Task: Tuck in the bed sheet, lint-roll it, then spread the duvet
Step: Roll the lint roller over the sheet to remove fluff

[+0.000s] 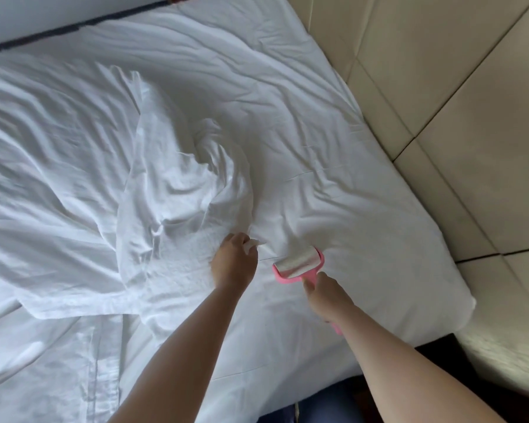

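A white bed sheet [333, 184] covers the mattress, creased but flat on the right half. A white duvet [110, 184] lies bunched and folded back over the left half. My right hand [327, 296] grips the pink handle of a lint roller [298, 264], whose white sticky drum rests on the sheet near the bed's front part. My left hand [234, 261] is just left of the roller at the duvet's folded edge, fingers curled round a small white scrap.
A padded beige headboard [458, 96] with dark seams runs along the bed's right side. The mattress corner [461, 303] is at lower right, with dark floor below it. A dark strip [43, 33] borders the far edge of the bed.
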`<move>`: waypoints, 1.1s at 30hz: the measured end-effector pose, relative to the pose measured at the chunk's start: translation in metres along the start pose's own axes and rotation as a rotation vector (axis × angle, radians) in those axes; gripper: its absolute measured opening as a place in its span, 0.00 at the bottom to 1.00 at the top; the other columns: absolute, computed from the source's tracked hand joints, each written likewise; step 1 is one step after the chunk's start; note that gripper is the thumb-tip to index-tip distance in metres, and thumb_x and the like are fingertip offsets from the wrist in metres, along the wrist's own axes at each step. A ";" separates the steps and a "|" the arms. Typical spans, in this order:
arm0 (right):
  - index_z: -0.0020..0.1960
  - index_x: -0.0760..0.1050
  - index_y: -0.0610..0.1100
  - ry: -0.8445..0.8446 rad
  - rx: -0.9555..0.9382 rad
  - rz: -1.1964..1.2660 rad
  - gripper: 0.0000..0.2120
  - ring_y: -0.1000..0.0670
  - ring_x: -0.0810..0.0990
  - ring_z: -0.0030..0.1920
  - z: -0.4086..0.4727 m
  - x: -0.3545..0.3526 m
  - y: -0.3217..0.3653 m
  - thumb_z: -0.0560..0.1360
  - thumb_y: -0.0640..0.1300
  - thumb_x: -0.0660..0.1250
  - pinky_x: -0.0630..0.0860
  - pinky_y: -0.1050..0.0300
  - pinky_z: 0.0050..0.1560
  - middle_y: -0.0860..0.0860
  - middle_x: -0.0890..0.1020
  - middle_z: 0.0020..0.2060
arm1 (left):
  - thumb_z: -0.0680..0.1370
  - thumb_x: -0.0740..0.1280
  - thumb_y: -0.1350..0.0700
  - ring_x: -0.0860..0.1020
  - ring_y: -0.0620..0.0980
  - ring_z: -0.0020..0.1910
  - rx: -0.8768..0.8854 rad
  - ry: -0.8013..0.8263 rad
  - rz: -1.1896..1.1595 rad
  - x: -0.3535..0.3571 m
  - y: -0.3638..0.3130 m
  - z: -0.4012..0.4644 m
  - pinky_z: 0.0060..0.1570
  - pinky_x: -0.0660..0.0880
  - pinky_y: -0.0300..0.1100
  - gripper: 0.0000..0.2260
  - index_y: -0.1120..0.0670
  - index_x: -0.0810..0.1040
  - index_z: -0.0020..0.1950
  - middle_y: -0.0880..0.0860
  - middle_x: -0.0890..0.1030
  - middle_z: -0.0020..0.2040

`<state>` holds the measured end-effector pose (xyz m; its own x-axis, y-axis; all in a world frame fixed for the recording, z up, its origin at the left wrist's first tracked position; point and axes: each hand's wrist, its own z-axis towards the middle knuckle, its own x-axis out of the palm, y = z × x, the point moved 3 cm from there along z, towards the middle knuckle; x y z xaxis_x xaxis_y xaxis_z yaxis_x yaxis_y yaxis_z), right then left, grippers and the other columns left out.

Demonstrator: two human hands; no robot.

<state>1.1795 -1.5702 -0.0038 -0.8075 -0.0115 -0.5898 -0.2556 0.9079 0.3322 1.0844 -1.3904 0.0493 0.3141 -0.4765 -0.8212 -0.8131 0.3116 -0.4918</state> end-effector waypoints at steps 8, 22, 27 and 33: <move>0.57 0.68 0.38 -0.149 0.042 0.127 0.23 0.40 0.80 0.48 0.029 -0.071 -0.009 0.82 0.58 0.49 0.77 0.48 0.47 0.42 0.77 0.49 | 0.78 0.65 0.54 0.77 0.53 0.46 0.083 0.021 -0.014 0.013 -0.065 0.028 0.39 0.69 0.41 0.07 0.55 0.79 0.51 0.51 0.78 0.50; 0.60 0.65 0.38 -0.136 0.104 0.081 0.21 0.40 0.78 0.56 0.145 -0.126 -0.004 0.83 0.55 0.48 0.72 0.52 0.51 0.41 0.78 0.55 | 0.78 0.63 0.54 0.72 0.49 0.41 -0.010 0.075 0.020 0.087 -0.133 0.134 0.38 0.66 0.40 0.06 0.54 0.78 0.47 0.50 0.77 0.49; 0.66 0.62 0.36 -0.172 0.063 0.099 0.22 0.38 0.76 0.60 0.206 -0.148 0.033 0.83 0.53 0.50 0.72 0.49 0.55 0.38 0.76 0.59 | 0.78 0.62 0.55 0.74 0.50 0.44 -0.052 0.075 0.017 0.105 -0.134 0.179 0.40 0.69 0.41 0.06 0.54 0.78 0.51 0.50 0.77 0.51; 0.65 0.63 0.35 -0.199 -0.017 0.162 0.22 0.37 0.76 0.59 0.261 -0.181 0.074 0.83 0.53 0.50 0.72 0.49 0.53 0.38 0.76 0.59 | 0.77 0.63 0.56 0.72 0.49 0.42 -0.084 0.045 0.010 0.114 -0.128 0.214 0.39 0.67 0.40 0.06 0.55 0.78 0.50 0.50 0.77 0.50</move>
<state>1.4457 -1.3917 -0.0649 -0.7182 0.2178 -0.6608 -0.1416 0.8841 0.4453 1.3291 -1.3085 -0.0431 0.2850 -0.5108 -0.8111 -0.8547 0.2476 -0.4562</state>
